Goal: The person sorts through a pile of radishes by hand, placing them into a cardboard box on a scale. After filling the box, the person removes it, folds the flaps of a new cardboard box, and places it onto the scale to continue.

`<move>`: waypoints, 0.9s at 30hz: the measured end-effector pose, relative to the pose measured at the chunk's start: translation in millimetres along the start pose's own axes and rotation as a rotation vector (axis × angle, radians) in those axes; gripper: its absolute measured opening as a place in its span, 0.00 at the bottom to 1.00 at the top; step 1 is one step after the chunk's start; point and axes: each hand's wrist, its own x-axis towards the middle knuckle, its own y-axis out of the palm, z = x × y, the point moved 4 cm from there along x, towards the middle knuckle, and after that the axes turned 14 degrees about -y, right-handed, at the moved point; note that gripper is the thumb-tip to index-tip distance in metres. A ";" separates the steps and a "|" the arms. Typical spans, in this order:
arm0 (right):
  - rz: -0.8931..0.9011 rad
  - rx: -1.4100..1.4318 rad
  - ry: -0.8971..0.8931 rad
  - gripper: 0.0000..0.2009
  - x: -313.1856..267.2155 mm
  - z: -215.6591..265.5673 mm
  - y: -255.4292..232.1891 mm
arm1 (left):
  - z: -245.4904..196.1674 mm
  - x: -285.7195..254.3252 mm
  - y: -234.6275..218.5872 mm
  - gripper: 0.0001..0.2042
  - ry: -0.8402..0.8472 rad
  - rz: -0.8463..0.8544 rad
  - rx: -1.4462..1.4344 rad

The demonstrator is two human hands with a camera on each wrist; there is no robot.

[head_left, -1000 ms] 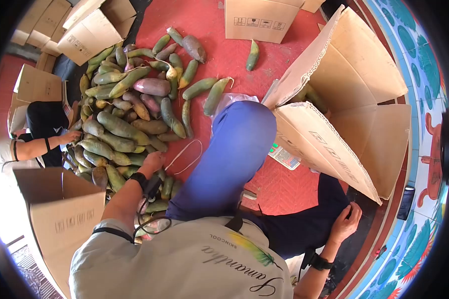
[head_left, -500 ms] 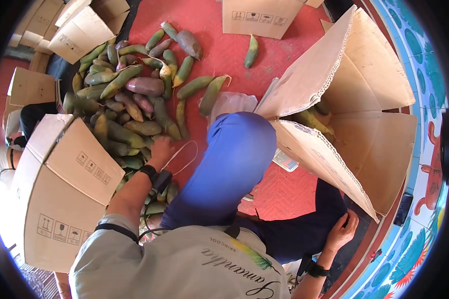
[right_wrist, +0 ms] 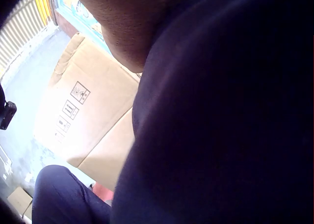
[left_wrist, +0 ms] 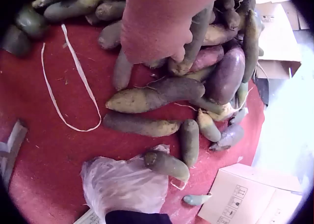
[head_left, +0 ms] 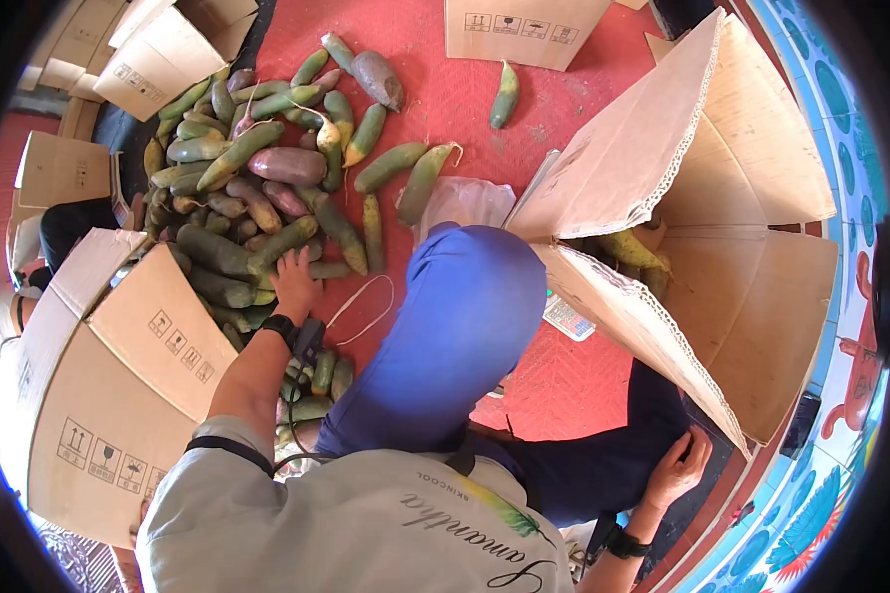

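Note:
Long green and purple radishes lie in a pile (head_left: 292, 168) on the red floor. My left hand (head_left: 298, 287) is at the pile's near side, its fingers on a green radish (head_left: 289, 240); in the left wrist view the hand (left_wrist: 157, 25) has curled fingers against a radish (left_wrist: 196, 35). Away from the pile, my right hand (head_left: 678, 468) rests loosely curled on the dark trouser leg, holding nothing. The right wrist view shows part of that hand (right_wrist: 130, 30) against dark cloth.
A tall open carton (head_left: 628, 148) on the right holds radishes. Another carton (head_left: 119, 366) stands tilted at the left, beside a partly hidden person. A plastic bag (head_left: 465, 203), a white strap loop (head_left: 366, 308) and a scale (head_left: 570, 318) lie near my knee.
The left carton has tipped over toward the pile and hides much of the other person. My left hand has moved up and left onto a green radish. The right hand has stayed on the leg.

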 end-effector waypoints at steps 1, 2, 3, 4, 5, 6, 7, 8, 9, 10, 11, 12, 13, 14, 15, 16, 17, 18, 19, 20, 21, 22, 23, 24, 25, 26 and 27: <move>0.001 -0.003 0.001 0.06 0.1 -0.1 -0.1 | -2.6 -0.1 -2.9 0.40 -0.018 0.004 -0.010; 0.001 -0.001 0.005 0.06 0.1 -0.2 0.3 | -5.8 0.2 -4.6 0.40 -0.015 0.006 -0.011; 0.001 0.002 0.008 0.06 0.3 0.0 0.4 | -7.2 0.5 -6.1 0.40 -0.032 0.016 -0.014; 0.001 0.001 0.008 0.06 0.7 0.2 0.3 | -7.8 0.3 -7.7 0.40 -0.051 0.025 -0.018; -0.003 0.003 0.001 0.06 1.3 0.6 0.5 | -9.4 -1.1 -8.9 0.40 -0.051 0.025 -0.018; -0.006 0.005 -0.007 0.06 1.9 1.2 0.5 | -11.1 -3.0 -11.9 0.38 -0.045 -0.029 -0.021; -0.005 0.005 -0.007 0.06 2.4 1.9 0.6 | -13.5 -5.4 -16.6 0.36 -0.039 -0.082 -0.024; 0.000 0.007 0.000 0.06 2.9 2.8 0.6 | -15.9 -6.4 -20.9 0.36 -0.040 -0.081 -0.023; 0.005 0.008 0.008 0.06 3.3 3.6 0.6 | -18.6 -6.5 -27.3 0.32 -0.036 -0.099 -0.003; 0.005 0.008 0.008 0.06 3.4 4.0 -0.2 | -20.6 -7.0 -34.6 0.28 -0.033 -0.117 0.016; 0.004 0.013 0.009 0.06 3.1 3.8 -0.8 | -20.6 -6.6 -41.5 0.28 -0.033 -0.119 0.015; 0.005 0.016 0.012 0.06 3.3 3.5 -0.7 | -21.3 -5.7 -54.7 0.25 0.005 -0.289 0.030; 0.005 0.015 0.015 0.06 2.8 2.6 0.1 | -21.0 -5.4 -64.3 0.21 0.046 -0.460 0.043; -0.002 0.021 0.018 0.06 1.9 1.0 1.0 | -14.5 0.0 -63.7 0.21 0.050 -0.461 0.041; -0.008 0.027 0.021 0.06 1.3 -0.3 0.7 | -1.8 6.9 -62.9 0.20 -0.018 -0.503 0.101; -0.013 0.024 0.025 0.06 1.6 -0.5 0.1 | 1.5 8.1 -71.0 0.19 -0.086 -0.547 0.159; -0.007 0.020 0.019 0.06 2.4 1.1 -0.4 | 2.4 8.2 -77.8 0.19 -0.080 -0.552 0.155; -0.003 0.017 0.014 0.06 3.1 2.3 -0.4 | 7.5 10.7 -81.1 0.18 -0.138 -0.395 0.231; -0.011 0.016 0.021 0.06 3.5 2.8 -0.8 | 10.2 12.3 -84.4 0.18 -0.194 -0.237 0.306; -0.009 0.019 0.017 0.06 3.4 3.5 -0.8 | 12.0 18.3 -80.3 0.16 -0.190 -0.217 0.322; -0.006 0.023 0.013 0.06 2.9 4.3 -1.1 | 9.6 19.8 -82.8 0.16 -0.185 -0.226 0.321; -0.014 0.023 0.019 0.06 2.8 4.3 -1.9 | 4.6 19.0 -86.8 0.15 -0.184 -0.188 0.297; -0.014 0.023 0.006 0.05 3.1 5.0 -2.1 | 0.2 18.8 -90.5 0.14 -0.183 -0.151 0.272; -0.018 0.024 -0.007 0.05 3.3 5.5 -2.0 | -5.5 22.5 -92.4 0.13 -0.161 -0.187 0.294; -0.031 0.026 -0.003 0.05 3.0 4.7 -1.3 | -12.2 22.3 -102.7 0.13 -0.160 -0.200 0.288; -0.046 0.033 -0.022 0.05 2.4 4.3 -0.6 | -22.5 17.7 -117.6 0.14 -0.071 -0.263 0.305; -0.061 0.040 -0.043 0.05 2.6 4.1 -0.6 | -30.2 14.9 -130.7 0.15 0.016 -0.326 0.322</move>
